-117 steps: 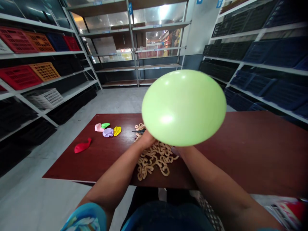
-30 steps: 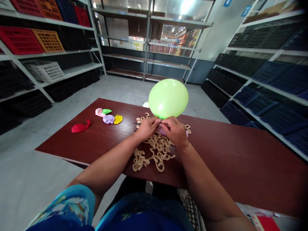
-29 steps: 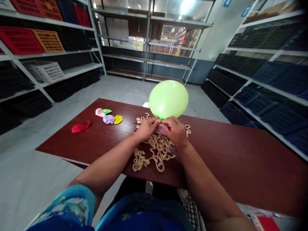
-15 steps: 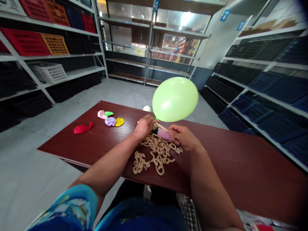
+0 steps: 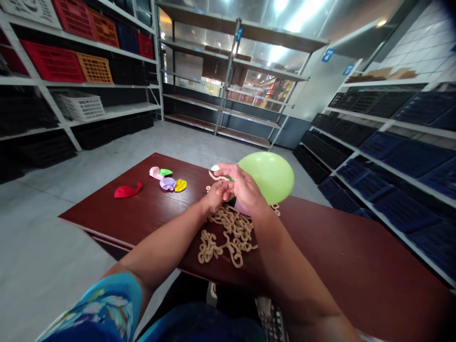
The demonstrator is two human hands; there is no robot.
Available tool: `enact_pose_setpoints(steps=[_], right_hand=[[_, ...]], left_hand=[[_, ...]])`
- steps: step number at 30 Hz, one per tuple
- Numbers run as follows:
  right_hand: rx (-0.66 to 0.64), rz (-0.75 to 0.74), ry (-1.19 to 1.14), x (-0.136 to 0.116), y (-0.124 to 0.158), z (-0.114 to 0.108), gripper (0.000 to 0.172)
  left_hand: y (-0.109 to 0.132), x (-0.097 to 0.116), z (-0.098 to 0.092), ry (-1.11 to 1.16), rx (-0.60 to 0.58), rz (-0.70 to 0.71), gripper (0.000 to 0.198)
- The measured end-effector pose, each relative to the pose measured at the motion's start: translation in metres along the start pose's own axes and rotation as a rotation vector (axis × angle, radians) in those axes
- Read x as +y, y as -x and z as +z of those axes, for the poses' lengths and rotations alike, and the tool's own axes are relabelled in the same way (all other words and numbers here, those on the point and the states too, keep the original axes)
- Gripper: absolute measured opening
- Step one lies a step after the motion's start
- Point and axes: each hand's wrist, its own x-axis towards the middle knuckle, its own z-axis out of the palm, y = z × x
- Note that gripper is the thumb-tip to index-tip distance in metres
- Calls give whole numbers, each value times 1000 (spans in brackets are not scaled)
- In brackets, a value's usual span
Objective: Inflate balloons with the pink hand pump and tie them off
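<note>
An inflated light-green balloon (image 5: 269, 175) lies on its side just beyond my hands, its knotted end turned toward them. My left hand (image 5: 218, 194) is closed in a pinch at that end, fingertips largely covered. My right hand (image 5: 245, 187) crosses over it, fingers stretched leftward, with a tan cord (image 5: 214, 175) curving out from under them. How its fingertips grip the cord is partly hidden. Below both hands is a tangled pile of this cord (image 5: 233, 225) on the table. A pink-purple object (image 5: 242, 207) shows partly behind my right wrist.
On the dark-red table (image 5: 107, 216), flat balloons lie at the left: red (image 5: 127, 190), pink (image 5: 154, 172), green (image 5: 166, 172), purple (image 5: 167, 184) and yellow (image 5: 180, 185). A white round thing (image 5: 215, 167) shows beyond my hands. Shelves with crates (image 5: 94, 69) flank the table.
My right hand has moved left, across my left hand, carrying the cord around to the far left side. The balloon has dropped lower toward the table. The view has tilted up slightly.
</note>
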Motion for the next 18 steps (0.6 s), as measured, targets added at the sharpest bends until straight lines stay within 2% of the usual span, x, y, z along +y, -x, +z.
enact_pose_setpoints(steps=[3,5,8,10,13,16,18], right_hand=[[57,27,-3,10,19,-11,41],[171,67,65,23,29,-20,40],[305,74,120,47,31,-32,30],[344,85,76,61,28,-36,24],[309,115,-39,75,23,-39,32],[265,79,-119,77,23,-37,30],[214,31,-78,73,24,-35,31]], left_hand=[[1,8,1,158,-39,-35,20],[2,14,1,214,-77,-81,21],[6,21,2,248,-142,-174,18],[9,24,4,269,-227,-276,18],[13,27,6,336,-331,-441,18],[15,28,8,407,-359,-593,18],[15,28,8,441,-356,-677,18]])
